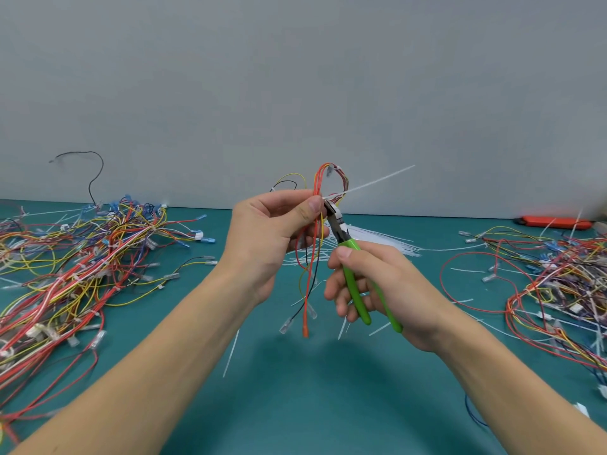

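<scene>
Wire bundle [309,290], held up just above centre frame, looks light and floppy, with thin leads dangling. It is probably best gripped right beside the cable tie [374,180], where the strands are cinched firm. The left hand [272,231] does so, its thumb and curled fingers pinching the wires there. The right hand [387,290] wraps round the green cutters [356,290], handles slightly apart, tip at the tie beside the thumb. The tie's tail juts toward upper right. Wire heaps lie at left [82,257] and right [558,274] on the teal table [295,389].

Left hand [269,238] raised, fingers [312,210] pinching, right hand [371,290] lower, fingers curled
</scene>
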Demonstrator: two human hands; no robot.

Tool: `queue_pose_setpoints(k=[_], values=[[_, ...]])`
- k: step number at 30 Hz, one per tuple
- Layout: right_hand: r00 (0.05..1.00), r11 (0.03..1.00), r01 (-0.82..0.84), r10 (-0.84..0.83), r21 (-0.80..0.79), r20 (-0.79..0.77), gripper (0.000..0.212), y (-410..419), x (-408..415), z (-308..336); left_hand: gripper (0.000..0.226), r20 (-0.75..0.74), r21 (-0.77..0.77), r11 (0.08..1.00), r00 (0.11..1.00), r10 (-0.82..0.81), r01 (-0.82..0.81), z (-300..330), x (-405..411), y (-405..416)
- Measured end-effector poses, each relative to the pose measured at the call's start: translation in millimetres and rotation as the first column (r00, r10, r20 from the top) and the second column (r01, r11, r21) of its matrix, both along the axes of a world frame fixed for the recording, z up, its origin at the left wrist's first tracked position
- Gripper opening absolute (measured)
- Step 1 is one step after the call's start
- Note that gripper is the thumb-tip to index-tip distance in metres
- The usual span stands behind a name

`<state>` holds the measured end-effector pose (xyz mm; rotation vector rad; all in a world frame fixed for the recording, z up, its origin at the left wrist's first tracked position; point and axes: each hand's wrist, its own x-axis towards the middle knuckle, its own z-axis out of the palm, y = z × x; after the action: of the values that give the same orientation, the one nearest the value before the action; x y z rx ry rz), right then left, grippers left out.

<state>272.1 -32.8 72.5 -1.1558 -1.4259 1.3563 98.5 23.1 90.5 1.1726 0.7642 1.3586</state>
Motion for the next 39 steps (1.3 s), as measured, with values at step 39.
queue_pose_setpoints(k=[39], values=[[0.91, 0.917, 0.393, -0.377, 0.071, -0.17, 0.007, 4, 11, 25, 0.007, -0.257, -0.068, 0.954, 0.919, -0.298, 0.291, 4, 11, -23]])
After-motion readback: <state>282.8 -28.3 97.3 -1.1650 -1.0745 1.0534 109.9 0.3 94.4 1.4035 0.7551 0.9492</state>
